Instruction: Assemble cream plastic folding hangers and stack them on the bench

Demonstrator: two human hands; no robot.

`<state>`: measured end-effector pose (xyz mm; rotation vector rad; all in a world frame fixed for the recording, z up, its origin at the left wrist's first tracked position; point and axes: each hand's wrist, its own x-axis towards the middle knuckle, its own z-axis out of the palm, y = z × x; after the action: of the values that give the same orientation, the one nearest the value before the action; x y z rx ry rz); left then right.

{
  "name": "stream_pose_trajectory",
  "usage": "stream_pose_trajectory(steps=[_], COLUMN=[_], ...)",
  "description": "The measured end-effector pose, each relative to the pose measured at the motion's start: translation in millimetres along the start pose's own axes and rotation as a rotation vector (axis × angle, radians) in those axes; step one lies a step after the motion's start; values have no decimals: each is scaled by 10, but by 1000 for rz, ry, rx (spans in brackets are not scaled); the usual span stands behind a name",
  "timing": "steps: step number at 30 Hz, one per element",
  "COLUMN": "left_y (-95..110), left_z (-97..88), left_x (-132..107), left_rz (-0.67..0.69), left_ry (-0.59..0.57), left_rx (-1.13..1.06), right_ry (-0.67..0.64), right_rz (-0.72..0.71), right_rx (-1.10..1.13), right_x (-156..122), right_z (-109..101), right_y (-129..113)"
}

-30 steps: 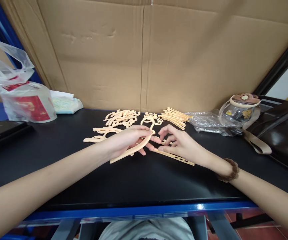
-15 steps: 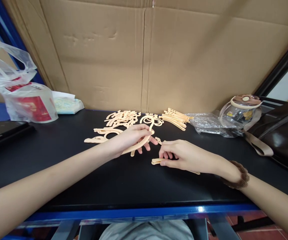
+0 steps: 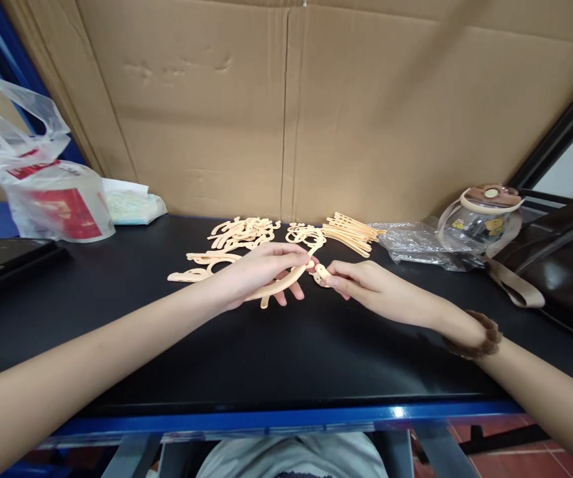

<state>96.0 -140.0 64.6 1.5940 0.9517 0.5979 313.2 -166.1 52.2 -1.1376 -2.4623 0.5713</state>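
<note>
My left hand [image 3: 271, 262] is closed on a beige plastic hanger piece [image 3: 279, 285], a curved arm with a hook [image 3: 317, 243] rising from its end. Its lower fingers stretch out beneath the piece. Just to the right, my right hand [image 3: 366, 282] pinches a beige hanger arm [image 3: 323, 272] by its rounded end. Most of that arm is hidden behind my fingers. The two held pieces are close together; whether they touch I cannot tell. Left of my left hand, more beige hanger parts [image 3: 189, 275] lie on the black table.
At the back lie a heap of short curved parts [image 3: 246, 232], several hooks [image 3: 299, 234] and a stack of long arms [image 3: 348, 234]. Clear plastic wrap [image 3: 410, 245] and a transparent jar [image 3: 483, 222] stand right, beside a dark bag [image 3: 560, 265]. Left are a bagged tub [image 3: 67, 206] and a phone-like black object [image 3: 12, 259].
My right hand has come up and left from the table with a hanger arm, close to my left hand. The left hand has barely moved and keeps its hanger piece.
</note>
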Motion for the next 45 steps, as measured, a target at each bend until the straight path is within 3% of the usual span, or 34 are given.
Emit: stream_pose_trajectory(steps=[9, 14, 27, 36, 45], left_y=[2, -6, -114, -123, -162], left_z=[-47, -63, -47, 30, -38], left_x=[-13, -8, 25, 16, 55], left_rz=[-19, -18, -116, -25, -30], left_ry=[-128, -188, -108, 25, -98], left_rx=[-115, -114, -65, 105, 114], right_ry=[-26, -65, -60, -22, -9], right_rz=[-75, -46, 53, 143, 157], right_rx=[124, 182, 62, 28, -2], right_x=[-5, -10, 12, 27, 37], right_z=[-47, -51, 69, 167, 153], right_y=[-13, -29, 6, -3, -2])
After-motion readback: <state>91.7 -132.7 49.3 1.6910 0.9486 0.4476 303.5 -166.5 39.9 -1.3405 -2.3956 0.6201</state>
